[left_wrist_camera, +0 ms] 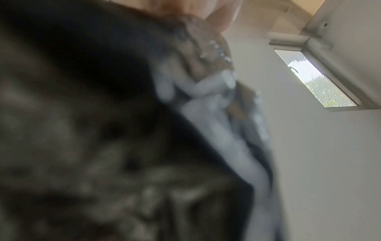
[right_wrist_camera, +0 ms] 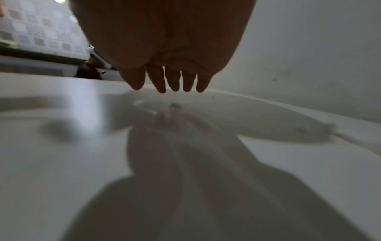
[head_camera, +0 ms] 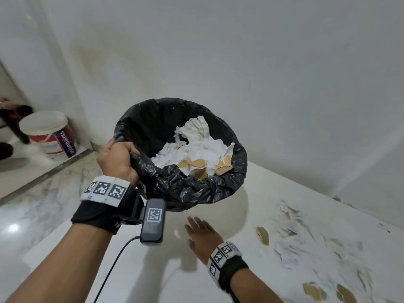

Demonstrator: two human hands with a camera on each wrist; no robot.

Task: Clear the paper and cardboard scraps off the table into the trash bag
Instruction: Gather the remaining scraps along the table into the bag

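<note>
My left hand [head_camera: 118, 156] grips the rim of a black trash bag [head_camera: 192, 189] and holds it up, mouth open, over the white table [head_camera: 273, 193]. White paper and brown cardboard scraps [head_camera: 196, 149] lie inside the bag. My right hand [head_camera: 201, 232] hovers flat and empty just above the table below the bag, fingers [right_wrist_camera: 160, 84] straight and together. More paper and cardboard scraps [head_camera: 306, 248] lie scattered on the table to its right. The left wrist view is filled by the blurred black bag [left_wrist_camera: 103, 130].
A wall stands right behind the table. A white paint bucket [head_camera: 50, 134] sits on the marble floor at far left, next to a dark stool leg. A small scrap [right_wrist_camera: 175, 105] lies ahead of my right fingers. A cable hangs from my left wrist camera [head_camera: 153, 221].
</note>
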